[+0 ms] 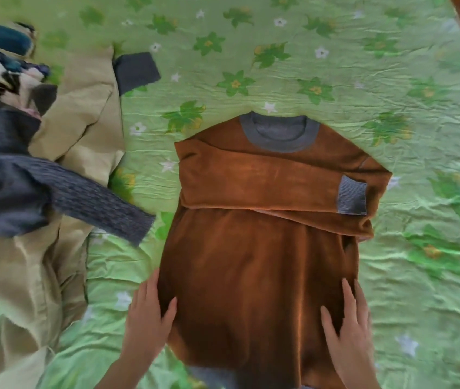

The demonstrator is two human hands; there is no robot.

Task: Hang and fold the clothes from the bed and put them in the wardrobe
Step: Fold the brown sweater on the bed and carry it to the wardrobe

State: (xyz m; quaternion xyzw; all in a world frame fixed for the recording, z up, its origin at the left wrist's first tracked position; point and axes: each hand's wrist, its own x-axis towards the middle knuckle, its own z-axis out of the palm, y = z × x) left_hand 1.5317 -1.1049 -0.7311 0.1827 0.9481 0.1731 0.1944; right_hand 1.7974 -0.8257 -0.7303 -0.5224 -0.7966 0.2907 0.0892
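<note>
Brown sweater [262, 248] flat at centre on green bedsheet [391, 80], bare sheet right, clothes pile [40, 164] left. Left hand [147, 318] and right hand [346, 329], fingers straight, pressing lower edges.

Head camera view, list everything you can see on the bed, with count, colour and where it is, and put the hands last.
bedsheet: one, light green with darker green flowers and white stars, under everything.
sweater: one, rust brown with grey collar and cuff, centre, lying flat with sleeves folded across the chest.
trousers: one, beige, left side, crumpled.
knit sweater: one, dark grey, far left, a sleeve stretched over the trousers.
cuff: one, dark grey, upper left, poking out from behind the trousers.
pile of clothes: count unclear, teal, white and black, top left corner.
left hand: one, fingers straight, at the sweater's lower left edge.
right hand: one, fingers straight, flat on the sweater's lower right.
</note>
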